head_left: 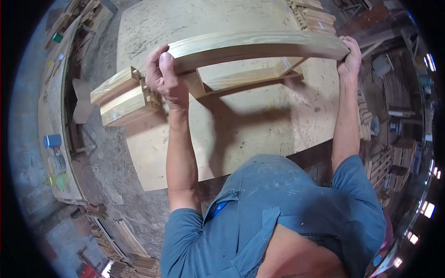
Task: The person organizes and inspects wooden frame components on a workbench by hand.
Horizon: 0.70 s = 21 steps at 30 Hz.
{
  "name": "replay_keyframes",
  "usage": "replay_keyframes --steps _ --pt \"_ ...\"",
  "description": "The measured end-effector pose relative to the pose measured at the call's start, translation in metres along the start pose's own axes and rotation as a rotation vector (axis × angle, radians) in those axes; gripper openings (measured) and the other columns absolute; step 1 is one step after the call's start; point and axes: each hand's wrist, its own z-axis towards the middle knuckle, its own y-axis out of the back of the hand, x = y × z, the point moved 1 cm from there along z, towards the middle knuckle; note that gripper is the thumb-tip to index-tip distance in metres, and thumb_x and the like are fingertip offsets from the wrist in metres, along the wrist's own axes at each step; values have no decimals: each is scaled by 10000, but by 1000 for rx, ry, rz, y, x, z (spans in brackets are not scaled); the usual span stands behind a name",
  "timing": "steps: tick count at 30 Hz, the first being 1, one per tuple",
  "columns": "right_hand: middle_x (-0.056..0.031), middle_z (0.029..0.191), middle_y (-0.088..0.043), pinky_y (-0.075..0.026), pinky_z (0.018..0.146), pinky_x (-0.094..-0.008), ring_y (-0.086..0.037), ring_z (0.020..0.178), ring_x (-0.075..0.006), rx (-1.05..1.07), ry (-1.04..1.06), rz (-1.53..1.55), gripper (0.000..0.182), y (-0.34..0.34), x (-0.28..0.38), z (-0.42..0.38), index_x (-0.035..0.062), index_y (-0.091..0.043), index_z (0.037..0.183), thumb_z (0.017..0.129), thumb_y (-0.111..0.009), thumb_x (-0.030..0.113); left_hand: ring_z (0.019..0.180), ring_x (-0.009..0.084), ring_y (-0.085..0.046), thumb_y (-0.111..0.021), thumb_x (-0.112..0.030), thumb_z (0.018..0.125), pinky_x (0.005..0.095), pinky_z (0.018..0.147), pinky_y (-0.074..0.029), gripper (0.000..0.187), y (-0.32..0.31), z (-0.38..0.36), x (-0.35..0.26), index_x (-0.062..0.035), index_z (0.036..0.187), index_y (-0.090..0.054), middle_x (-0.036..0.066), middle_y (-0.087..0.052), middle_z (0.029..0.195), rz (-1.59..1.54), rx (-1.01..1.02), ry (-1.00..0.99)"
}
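A pale wooden frame [259, 45] spans the space between my two hands, over the table in front of me. Its long, thick board is closest to me and looks bowed in this wide view. Short side pieces join it to a second, thinner board [250, 82] below, which casts a dark shadow on the tabletop. My left hand [164, 76] grips the left end of the long board, thumb on top. At the other end, my right hand [351, 55] is wrapped round the board's tip, its fingers partly hidden.
A pale plywood tabletop [259, 134] lies under the frame. Jointed wooden pieces [125, 99] sit at its left edge, beside my left hand. More wood pieces [317, 16] are stacked at the far right corner. A side bench [51, 106] at left bears a blue container [52, 141].
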Motion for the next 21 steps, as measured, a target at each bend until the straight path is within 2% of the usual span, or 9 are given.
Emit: replay_keyframes --steps 2,4,5,9,13,14,16,19,21 --pt "-82 963 -673 -509 818 -298 -628 930 -176 79 51 -86 165 2 1 4 -27 -676 962 804 -646 11 954 190 -597 -557 -135 921 326 886 -474 265 0 -5 -2 44 1086 -662 120 -659 1041 142 86 -98" --pt "-91 1002 -686 -501 887 -289 -640 943 -192 163 71 -227 201 -1 11 6 -10 -675 1024 842 -625 57 949 218 -612 -571 -180 908 358 895 -485 298 -4 -17 13 44 1079 -665 127 -659 1028 100 -5 -171" --pt "-59 976 -692 -495 881 -280 -638 922 -158 152 -36 -215 166 4 8 19 2 -693 988 847 -626 59 945 220 -614 -565 -201 906 364 893 -488 322 -8 -21 7 52 1079 -661 134 -654 1029 118 -42 -156" --pt "-45 873 -681 -493 764 -301 -632 823 -167 314 50 -410 145 -10 4 43 23 -704 901 789 -674 110 963 230 -614 -520 -182 909 365 917 -471 325 -12 -23 0 69 1065 -655 144 -648 1037 132 -79 -142" --pt "-41 866 -682 -487 773 -289 -628 831 -149 313 -68 -443 120 -18 -5 61 21 -704 878 793 -661 94 979 232 -615 -531 -211 923 378 910 -485 345 -11 -22 6 74 1087 -635 128 -642 1072 137 -88 -102" --pt "-41 873 -685 -487 781 -291 -629 835 -150 341 38 -450 122 -15 -8 62 24 -707 884 802 -656 98 979 232 -615 -531 -211 923 378 910 -485 345 -6 -22 10 74 1087 -635 128 -642 1072 139 -75 -83" --pt "-41 881 -688 -487 789 -293 -630 838 -151 370 134 -471 124 -9 -20 57 27 -709 890 810 -651 102 984 231 -620 -531 -212 936 382 907 -495 353 -2 -25 15 82 1104 -629 131 -646 1093 210 -58 -243" --pt "-47 948 -687 -493 827 -290 -636 878 -159 272 105 -61 163 -11 -32 31 18 -693 954 826 -627 95 977 241 -638 -585 -242 965 385 871 -533 267 0 -27 18 24 953 -608 132 -643 1112 622 31 -673" --pt "-40 960 -680 -497 831 -298 -633 898 -163 216 216 -157 169 2 -47 42 18 -687 968 835 -618 97 1004 258 -636 -627 -247 957 388 861 -541 258 -7 -27 5 0 893 -586 145 -635 1110 532 -7 -283"
